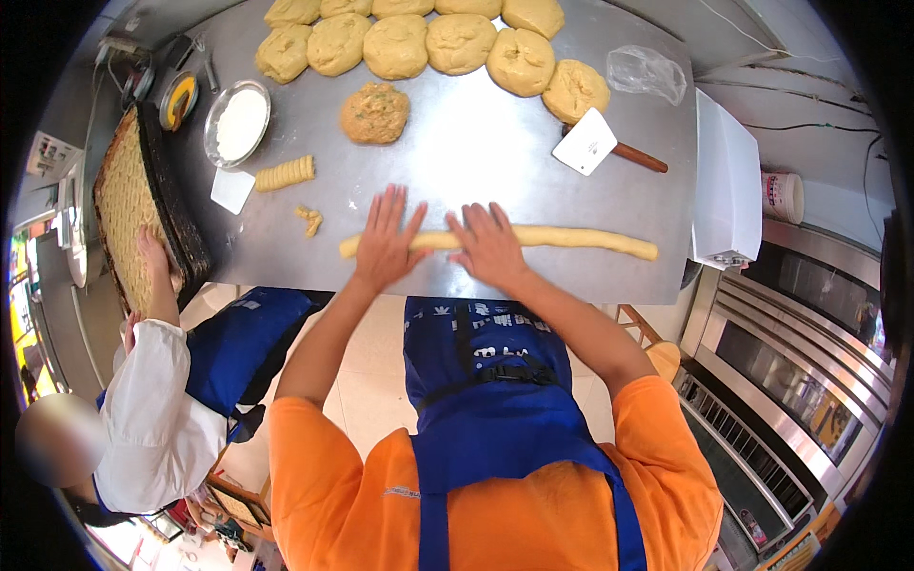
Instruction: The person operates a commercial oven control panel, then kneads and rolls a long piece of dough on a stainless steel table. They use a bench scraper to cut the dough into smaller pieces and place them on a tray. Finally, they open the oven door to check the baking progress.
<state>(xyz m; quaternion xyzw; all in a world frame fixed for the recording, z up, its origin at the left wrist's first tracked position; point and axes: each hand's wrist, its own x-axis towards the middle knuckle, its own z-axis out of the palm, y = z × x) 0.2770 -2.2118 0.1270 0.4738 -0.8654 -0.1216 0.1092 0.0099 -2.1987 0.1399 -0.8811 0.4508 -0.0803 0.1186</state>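
orange sleeves point(657, 443) nearest; left hand point(385, 242), right hand point(489, 247) spread flat on dough rope point(581, 242); bowl point(210, 139) holds white powder point(242, 125).

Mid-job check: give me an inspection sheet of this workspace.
Surface: metal table, pale specks on it.
Job's things: dough rope crosswise near the front edge; dough lumps along the far side.
Clutter: clear plastic bag, white scraper overlapping a wooden rod.
Hands: left hand and right hand palm down on the rope, fingers spread.
Cables: dark cable along the right wall.
Surroundings: co-worker's hand on a tray at left; oven at right.
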